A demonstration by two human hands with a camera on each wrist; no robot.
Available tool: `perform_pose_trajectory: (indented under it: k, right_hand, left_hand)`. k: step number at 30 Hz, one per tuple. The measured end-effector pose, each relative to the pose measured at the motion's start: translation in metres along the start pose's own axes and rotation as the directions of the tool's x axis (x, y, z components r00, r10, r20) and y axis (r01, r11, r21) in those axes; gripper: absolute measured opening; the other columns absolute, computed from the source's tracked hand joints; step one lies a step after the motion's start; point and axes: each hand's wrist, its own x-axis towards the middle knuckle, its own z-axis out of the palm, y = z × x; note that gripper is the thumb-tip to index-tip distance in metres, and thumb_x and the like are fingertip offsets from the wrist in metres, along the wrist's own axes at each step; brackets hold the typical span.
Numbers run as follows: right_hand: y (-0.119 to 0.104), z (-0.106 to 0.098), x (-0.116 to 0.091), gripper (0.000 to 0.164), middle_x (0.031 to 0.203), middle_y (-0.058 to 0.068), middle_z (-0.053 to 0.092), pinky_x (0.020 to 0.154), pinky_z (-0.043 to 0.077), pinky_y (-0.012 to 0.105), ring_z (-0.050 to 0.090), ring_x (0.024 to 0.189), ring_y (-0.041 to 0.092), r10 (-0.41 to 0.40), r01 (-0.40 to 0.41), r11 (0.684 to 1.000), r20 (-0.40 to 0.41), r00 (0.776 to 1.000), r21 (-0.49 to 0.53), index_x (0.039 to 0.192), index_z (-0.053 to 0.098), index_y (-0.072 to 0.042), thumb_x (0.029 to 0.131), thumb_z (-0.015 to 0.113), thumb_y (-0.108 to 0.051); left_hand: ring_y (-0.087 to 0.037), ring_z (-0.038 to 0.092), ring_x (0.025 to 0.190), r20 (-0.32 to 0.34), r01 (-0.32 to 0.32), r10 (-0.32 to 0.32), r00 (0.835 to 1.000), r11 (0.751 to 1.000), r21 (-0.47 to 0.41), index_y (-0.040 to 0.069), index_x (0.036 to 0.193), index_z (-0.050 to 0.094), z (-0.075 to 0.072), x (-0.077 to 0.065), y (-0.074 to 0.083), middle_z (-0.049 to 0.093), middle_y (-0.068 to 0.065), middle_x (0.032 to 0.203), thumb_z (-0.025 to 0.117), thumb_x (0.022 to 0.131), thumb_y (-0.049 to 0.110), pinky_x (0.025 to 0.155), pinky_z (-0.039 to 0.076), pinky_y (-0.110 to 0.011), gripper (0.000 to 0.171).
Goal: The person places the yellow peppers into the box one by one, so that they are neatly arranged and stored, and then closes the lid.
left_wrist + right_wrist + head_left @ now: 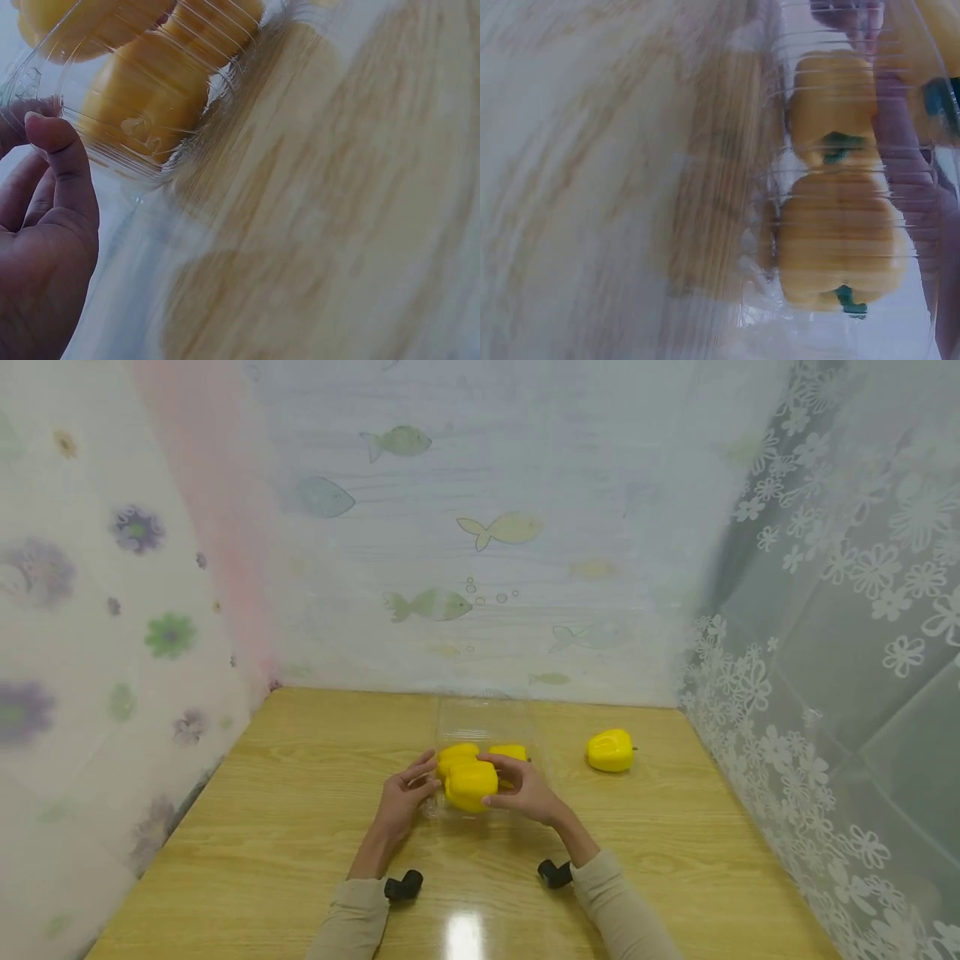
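Observation:
A clear plastic clamshell box (480, 717) stands in mid-table, its lid folded back toward the wall. Between the thumb and fingers of my right hand (531, 792) is a yellow bell pepper (471, 787), held over the box's near part. My left hand (399, 802) pinches the box's left rim; the left wrist view shows its thumb (54, 133) at the clear edge. Inside the box lie a yellow pepper at the left (456, 753) and another at the right (510, 751). Through the ribbed wall, the right wrist view shows two peppers with green stems, one nearer (840, 240).
Another yellow bell pepper (610, 751) lies on its side on the wooden table (300, 793), right of the box. A patterned curtain (487, 568) hangs along the table's back edge, with more sheeting at both sides. Black wrist devices (405, 885) sit near both sleeves.

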Motion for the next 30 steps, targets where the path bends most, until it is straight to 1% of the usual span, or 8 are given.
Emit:
perform_pose_trajectory:
  k: [3, 9, 14, 18, 21, 24, 30]
  right_hand:
    - [0.0018, 0.0003, -0.0001, 0.068, 0.156, 0.018, 0.044, 0.103, 0.051, 0.048, 0.048, 0.138, 0.038, 0.001, -0.001, 1.0, -0.006, 1.0, -0.011, 0.152, 0.046, -0.006, 0.091, 0.075, -0.006]
    - [0.0036, 0.002, -0.0013, 0.068, 0.156, 0.014, 0.044, 0.102, 0.051, 0.051, 0.049, 0.137, 0.038, 0.01, -0.011, 1.0, -0.029, 1.0, -0.028, 0.151, 0.049, -0.01, 0.089, 0.078, -0.004]
    - [0.0051, 0.0036, -0.0031, 0.068, 0.159, 0.017, 0.04, 0.1, 0.053, 0.048, 0.047, 0.138, 0.04, 0.006, -0.008, 0.998, -0.033, 0.999, -0.055, 0.151, 0.048, -0.011, 0.09, 0.078, -0.008]
    - [0.0055, 0.0038, -0.0034, 0.068, 0.159, 0.016, 0.039, 0.1, 0.053, 0.044, 0.045, 0.141, 0.037, 0.02, -0.023, 0.996, -0.034, 0.999, -0.082, 0.152, 0.048, -0.014, 0.09, 0.079, -0.013]
    - [0.0061, 0.0031, -0.0031, 0.068, 0.16, 0.014, 0.04, 0.101, 0.053, 0.043, 0.044, 0.142, 0.035, 0.032, -0.035, 0.995, -0.031, 0.999, -0.093, 0.152, 0.048, -0.015, 0.091, 0.079, -0.013]
    - [0.0073, 0.0022, -0.0029, 0.069, 0.159, 0.012, 0.041, 0.101, 0.053, 0.044, 0.044, 0.142, 0.034, 0.038, -0.041, 0.994, -0.029, 0.999, -0.1, 0.152, 0.048, -0.014, 0.091, 0.078, -0.012]
    - [0.0056, 0.0031, -0.004, 0.067, 0.158, 0.012, 0.043, 0.099, 0.054, 0.043, 0.048, 0.138, 0.036, 0.043, -0.046, 0.993, -0.024, 0.999, -0.113, 0.152, 0.049, -0.013, 0.091, 0.078, -0.011]
  left_hand:
    - [-0.009, 0.061, 0.097, -0.004, -0.002, 0.002, 1.0, 1.0, -0.009, -0.011, 0.135, 0.059, 0.0007, 0.0, 0.0001, 0.043, -0.014, 0.159, 0.07, 0.093, -0.003, 0.074, 0.053, -0.016, 0.045]
    - [-0.007, 0.059, 0.095, -0.003, 0.012, -0.013, 1.0, 1.0, -0.01, -0.009, 0.135, 0.06, 0.0012, 0.0004, 0.001, 0.045, -0.01, 0.158, 0.069, 0.093, -0.004, 0.075, 0.053, -0.015, 0.044]
    - [-0.006, 0.058, 0.093, 0.01, 0.005, -0.004, 1.0, 1.0, -0.019, -0.013, 0.137, 0.056, 0.0001, 0.0, 0.0006, 0.041, -0.014, 0.159, 0.067, 0.094, -0.006, 0.073, 0.052, -0.015, 0.044]
    - [-0.007, 0.058, 0.095, 0.011, 0.004, -0.003, 1.0, 1.0, -0.025, -0.013, 0.136, 0.057, -0.0003, 0.0002, -0.0001, 0.043, -0.013, 0.159, 0.068, 0.094, -0.005, 0.073, 0.052, -0.015, 0.045]
    - [-0.007, 0.058, 0.094, 0.006, 0.003, -0.002, 1.0, 0.999, -0.039, -0.014, 0.136, 0.057, 0.0005, 0.0008, -0.0002, 0.044, -0.012, 0.158, 0.068, 0.093, -0.006, 0.072, 0.052, -0.016, 0.045]
    - [-0.006, 0.058, 0.092, -0.002, 0.006, -0.006, 1.0, 0.999, -0.048, -0.015, 0.135, 0.056, 0.0013, 0.0009, 0.0002, 0.044, -0.013, 0.158, 0.067, 0.093, -0.009, 0.071, 0.051, -0.015, 0.044]
    - [-0.007, 0.059, 0.092, -0.005, 0.016, -0.016, 1.0, 0.999, -0.048, -0.015, 0.135, 0.056, 0.0013, 0.0001, 0.0012, 0.044, -0.012, 0.158, 0.066, 0.093, -0.01, 0.071, 0.051, -0.015, 0.043]
